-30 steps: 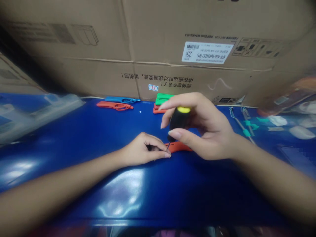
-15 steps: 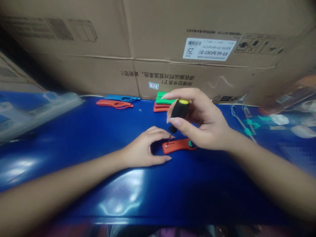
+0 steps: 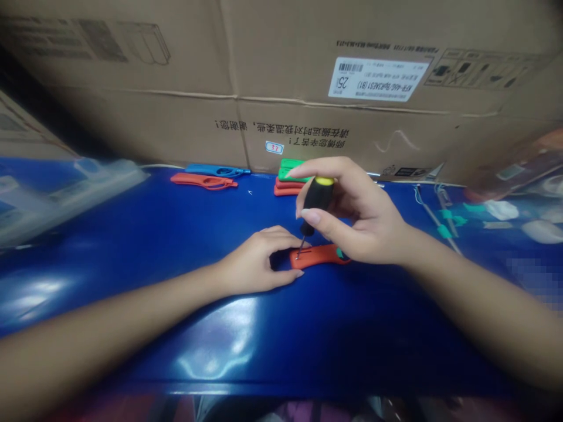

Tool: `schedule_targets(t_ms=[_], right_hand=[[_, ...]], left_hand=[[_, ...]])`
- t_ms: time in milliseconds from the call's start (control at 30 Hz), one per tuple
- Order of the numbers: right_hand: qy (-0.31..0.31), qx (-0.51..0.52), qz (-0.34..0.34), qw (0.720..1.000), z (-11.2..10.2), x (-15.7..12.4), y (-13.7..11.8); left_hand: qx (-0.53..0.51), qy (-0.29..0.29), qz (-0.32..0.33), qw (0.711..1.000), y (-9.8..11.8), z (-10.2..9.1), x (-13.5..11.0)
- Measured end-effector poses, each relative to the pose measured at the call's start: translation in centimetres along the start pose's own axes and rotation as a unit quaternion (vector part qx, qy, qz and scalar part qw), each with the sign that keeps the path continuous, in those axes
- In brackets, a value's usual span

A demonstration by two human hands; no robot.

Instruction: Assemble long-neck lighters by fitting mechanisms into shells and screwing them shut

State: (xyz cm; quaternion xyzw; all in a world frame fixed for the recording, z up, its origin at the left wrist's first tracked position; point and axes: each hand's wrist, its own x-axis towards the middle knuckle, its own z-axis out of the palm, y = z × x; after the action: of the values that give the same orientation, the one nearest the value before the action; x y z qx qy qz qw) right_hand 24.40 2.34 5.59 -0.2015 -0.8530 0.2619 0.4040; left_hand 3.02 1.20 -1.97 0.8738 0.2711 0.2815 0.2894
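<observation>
Screwdriver (image 3: 316, 197)'s being gripped steeply in right hand (image 3: 361, 218), probably for control; orange casing (image 3: 323, 255)'s being loosely bracketed by spread left hand (image 3: 255, 261).

a tilted black screwdriver (image 3: 317, 198) meets the left end of an orange casing (image 3: 320, 256) lying flat.
</observation>
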Motion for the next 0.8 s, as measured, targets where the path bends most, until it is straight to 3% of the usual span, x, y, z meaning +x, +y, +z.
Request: schedule_targets(t_ms=[567,800], right_hand=[[-0.003,0.012,-0.012,1.0,0.6,0.0,0.5],[-0.059,-0.045,-0.012,0.997,-0.6,0.3,0.0]], left_hand=[[0.01,0.006,0.007,1.0,-0.3,0.1,-0.1],[0.009,0.001,0.002,1.0,-0.1,0.0,-0.1]])
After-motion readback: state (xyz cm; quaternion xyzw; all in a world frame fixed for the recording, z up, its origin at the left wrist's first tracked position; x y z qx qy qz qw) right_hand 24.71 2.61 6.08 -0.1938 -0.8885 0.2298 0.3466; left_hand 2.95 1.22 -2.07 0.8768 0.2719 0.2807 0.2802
